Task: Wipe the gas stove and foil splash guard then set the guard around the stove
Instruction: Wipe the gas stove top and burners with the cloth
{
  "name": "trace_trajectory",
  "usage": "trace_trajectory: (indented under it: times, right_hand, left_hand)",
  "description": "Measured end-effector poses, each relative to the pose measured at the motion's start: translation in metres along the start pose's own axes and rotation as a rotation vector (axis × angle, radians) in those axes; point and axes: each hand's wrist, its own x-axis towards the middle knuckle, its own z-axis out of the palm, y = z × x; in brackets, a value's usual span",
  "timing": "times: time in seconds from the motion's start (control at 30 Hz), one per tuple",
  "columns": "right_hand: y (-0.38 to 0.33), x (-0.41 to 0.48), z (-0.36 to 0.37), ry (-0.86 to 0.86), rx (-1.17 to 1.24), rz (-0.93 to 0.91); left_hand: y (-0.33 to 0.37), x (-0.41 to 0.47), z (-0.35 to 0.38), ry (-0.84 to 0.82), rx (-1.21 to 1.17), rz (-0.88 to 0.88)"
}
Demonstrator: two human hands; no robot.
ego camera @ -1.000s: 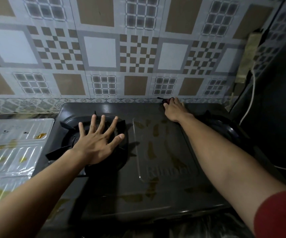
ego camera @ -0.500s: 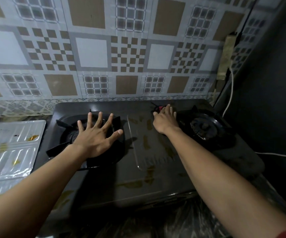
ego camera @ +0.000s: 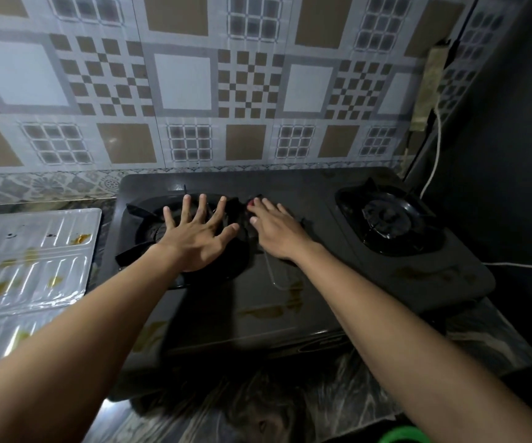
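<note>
Black enamel filled the middle of your view: the two-burner gas stove (ego camera: 290, 282) sat on a marbled countertop (ego camera: 322, 394) against the patterned tile wall (ego camera: 181, 81), its top streaked with yellowish-brown grease.

Your left hand (ego camera: 194, 241) lay palm down with all five fingers spread wide over the left burner grate (ego camera: 140, 215), at about 10 o'clock from the stove's centre. It held nothing.

Your right hand (ego camera: 277, 231) was just beside it at 3 o'clock, palm down on the stove top between the two burners, fingers extended and close together. Under its fingertips, at 11 o'clock from the knuckles, a small dark thing with a red spot (ego camera: 252, 203) showed; you could not tell from this view what it was, nor whether the hand gripped it or merely pressed on it.

At 3 o'clock from the right hand, well apart, sat the right burner (ego camera: 386, 219), uncovered.

At 9 o'clock from the stove, the foil splash guard (ego camera: 28, 260) lay flat on the counter, just beside the stove's left edge, ribbed, shiny and spotted with grease.

At 2 o'clock, a white cord (ego camera: 436, 148) ran down the dark side wall.
</note>
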Motion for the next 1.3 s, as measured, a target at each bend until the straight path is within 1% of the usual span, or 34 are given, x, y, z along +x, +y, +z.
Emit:
trace_trajectory:
  times: [0.1, 0.2, 0.33, 0.47, 0.53, 0.63, 0.7, 0.87, 0.97, 1.13, 1.3]
  right_hand:
    - [-0.003, -0.026, 0.006, -0.028, -0.020, -0.056]
    - [0.010, -0.032, 0.001, -0.046, -0.019, -0.040]
    - [0.050, -0.032, -0.014, 0.001, -0.035, 0.138]
    - [0.092, -0.056, -0.024, 0.045, -0.049, 0.308]
    - [0.097, -0.069, -0.021, 0.092, -0.029, 0.351]
    - [0.083, -0.076, -0.011, 0.158, -0.018, 0.399]
    - [0.062, -0.075, -0.006, 0.154, -0.029, 0.371]
    - [-0.007, -0.080, 0.020, 0.142, 0.036, 0.174]
    - [-0.035, -0.099, 0.032, 0.149, 0.073, 0.085]
    - [-0.039, -0.132, 0.037, 0.097, 0.009, 0.001]
    - [-0.019, -0.134, 0.029, 0.114, 0.009, 0.062]
  left_hand:
    - [0.005, -0.002, -0.004, 0.036, -0.033, -0.031]
    - [0.021, -0.010, -0.008, 0.076, -0.069, -0.048]
    - [0.029, -0.016, -0.002, 0.073, -0.093, -0.025]
    - [0.024, -0.019, -0.003, 0.061, -0.075, -0.037]
    - [0.024, -0.020, -0.002, 0.069, -0.074, -0.032]
    - [0.025, -0.022, 0.000, 0.078, -0.079, -0.024]
    - [0.024, -0.023, 0.001, 0.078, -0.090, -0.019]
    - [0.024, -0.024, 0.001, 0.089, -0.128, 0.002]
    - [0.023, -0.023, 0.002, 0.087, -0.132, 0.005]
    - [0.022, -0.020, 0.004, 0.100, -0.108, 0.016]
    - [0.028, -0.024, 0.004, 0.165, -0.013, 0.066]
